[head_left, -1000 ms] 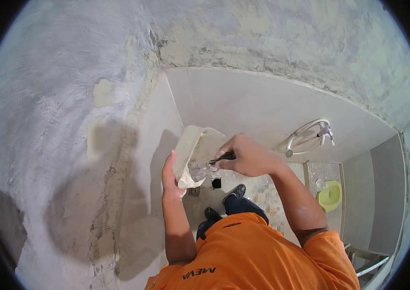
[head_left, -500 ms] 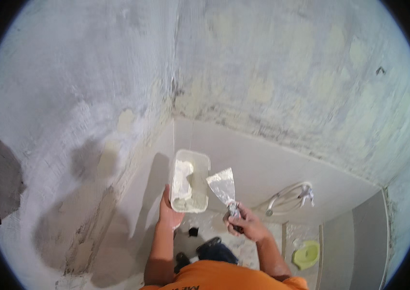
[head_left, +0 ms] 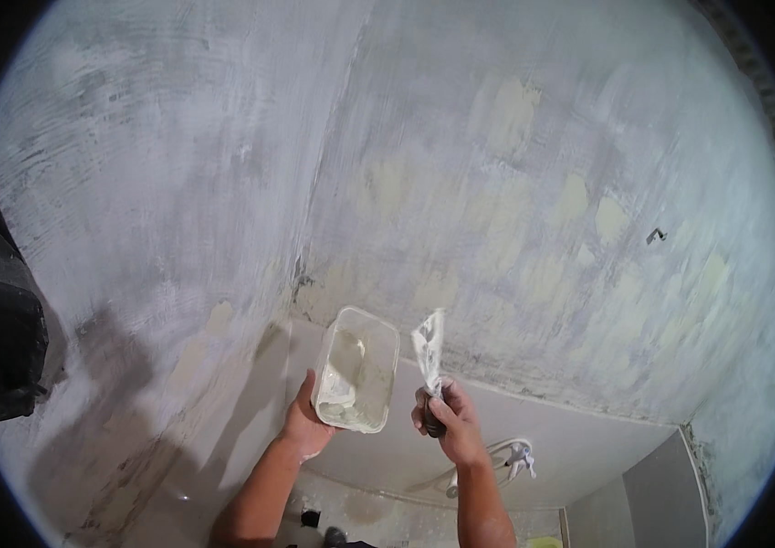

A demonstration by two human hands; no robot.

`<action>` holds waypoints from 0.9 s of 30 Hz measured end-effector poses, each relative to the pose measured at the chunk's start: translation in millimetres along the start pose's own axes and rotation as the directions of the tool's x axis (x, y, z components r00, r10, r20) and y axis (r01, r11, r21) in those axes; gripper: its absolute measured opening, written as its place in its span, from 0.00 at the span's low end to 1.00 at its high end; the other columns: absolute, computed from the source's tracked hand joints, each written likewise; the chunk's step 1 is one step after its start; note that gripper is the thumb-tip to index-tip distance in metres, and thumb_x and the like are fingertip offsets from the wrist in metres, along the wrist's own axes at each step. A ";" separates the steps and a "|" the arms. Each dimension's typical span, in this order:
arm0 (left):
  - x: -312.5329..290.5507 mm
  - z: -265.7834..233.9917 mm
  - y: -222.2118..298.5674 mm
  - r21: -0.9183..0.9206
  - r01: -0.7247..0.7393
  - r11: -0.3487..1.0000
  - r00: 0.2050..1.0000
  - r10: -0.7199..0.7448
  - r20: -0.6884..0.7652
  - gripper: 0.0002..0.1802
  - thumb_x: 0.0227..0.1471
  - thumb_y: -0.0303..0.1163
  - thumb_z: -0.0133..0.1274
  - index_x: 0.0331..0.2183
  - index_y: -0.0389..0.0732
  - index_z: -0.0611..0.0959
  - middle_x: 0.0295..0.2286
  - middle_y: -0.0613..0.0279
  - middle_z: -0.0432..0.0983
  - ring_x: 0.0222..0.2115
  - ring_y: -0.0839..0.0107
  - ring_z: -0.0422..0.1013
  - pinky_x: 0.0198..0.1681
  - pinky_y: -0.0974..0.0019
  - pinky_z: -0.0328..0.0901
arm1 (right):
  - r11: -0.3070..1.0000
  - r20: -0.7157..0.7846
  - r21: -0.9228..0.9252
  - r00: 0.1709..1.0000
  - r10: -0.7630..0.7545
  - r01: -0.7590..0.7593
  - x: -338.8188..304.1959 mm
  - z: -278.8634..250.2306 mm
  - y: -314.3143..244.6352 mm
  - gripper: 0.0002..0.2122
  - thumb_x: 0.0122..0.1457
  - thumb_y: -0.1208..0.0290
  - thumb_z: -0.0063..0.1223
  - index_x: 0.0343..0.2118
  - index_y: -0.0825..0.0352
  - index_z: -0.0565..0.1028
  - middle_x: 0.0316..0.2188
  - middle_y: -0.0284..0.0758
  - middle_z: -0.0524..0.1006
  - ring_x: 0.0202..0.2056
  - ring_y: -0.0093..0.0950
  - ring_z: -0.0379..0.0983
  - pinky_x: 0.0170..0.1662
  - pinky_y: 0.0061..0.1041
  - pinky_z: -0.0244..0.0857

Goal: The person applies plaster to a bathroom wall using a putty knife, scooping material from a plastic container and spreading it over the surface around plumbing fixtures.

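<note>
My left hand (head_left: 308, 418) grips a clear rectangular plastic tub (head_left: 378, 379) from its left side and underneath. White putty (head_left: 344, 370) clings to the tub's inside, thickest along its left part. To the right of the tub, my right hand (head_left: 449, 420) is closed round the dark handle of a putty knife (head_left: 428, 352). Its blade points up, turned partly edge-on, with whitish paste smeared over it. Blade and tub are apart. Beyond both hands rises a patchy plastered wall (head_left: 515, 228), which neither hand touches.
A second plastered wall (head_left: 159, 183) meets the first at a corner on the left. Below runs a smooth pale wall panel (head_left: 387, 457) with a tap and white hose (head_left: 517, 457). A black sheet (head_left: 4, 338) hangs at far left. A metal hook (head_left: 657, 236) juts out at right.
The view has tipped upward, showing more wall and less floor. My right hand has raised the putty knife and turned its blade from flat-on to nearly edge-on. The tub stays in my left hand.
</note>
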State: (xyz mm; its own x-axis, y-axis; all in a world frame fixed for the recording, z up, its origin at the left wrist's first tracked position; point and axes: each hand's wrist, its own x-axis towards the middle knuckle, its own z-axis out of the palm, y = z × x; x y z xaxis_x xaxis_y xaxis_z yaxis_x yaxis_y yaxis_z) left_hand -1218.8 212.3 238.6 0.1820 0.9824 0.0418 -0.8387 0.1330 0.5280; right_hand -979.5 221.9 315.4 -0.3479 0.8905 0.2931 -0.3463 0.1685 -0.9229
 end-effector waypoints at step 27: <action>28.2 -27.5 31.3 0.119 -0.261 0.958 0.939 0.281 -0.199 0.37 0.67 0.58 0.29 0.66 0.43 0.59 0.63 0.55 0.59 0.62 0.52 0.59 0.63 0.41 0.57 | 0.062 0.084 -0.991 0.906 -0.414 0.121 311.6 -9.3 -22.9 0.21 0.55 0.58 0.63 0.24 0.77 0.79 0.19 0.52 0.76 0.25 0.49 0.75 0.32 0.40 0.67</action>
State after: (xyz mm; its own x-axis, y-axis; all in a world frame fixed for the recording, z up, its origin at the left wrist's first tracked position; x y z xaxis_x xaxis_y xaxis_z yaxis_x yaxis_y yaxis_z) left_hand -1254.1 247.8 233.0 -0.1667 0.9858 0.0188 -0.7898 -0.1449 0.5959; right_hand -1071.9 499.4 425.6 -0.2454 0.7018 0.6688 0.7995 0.5367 -0.2698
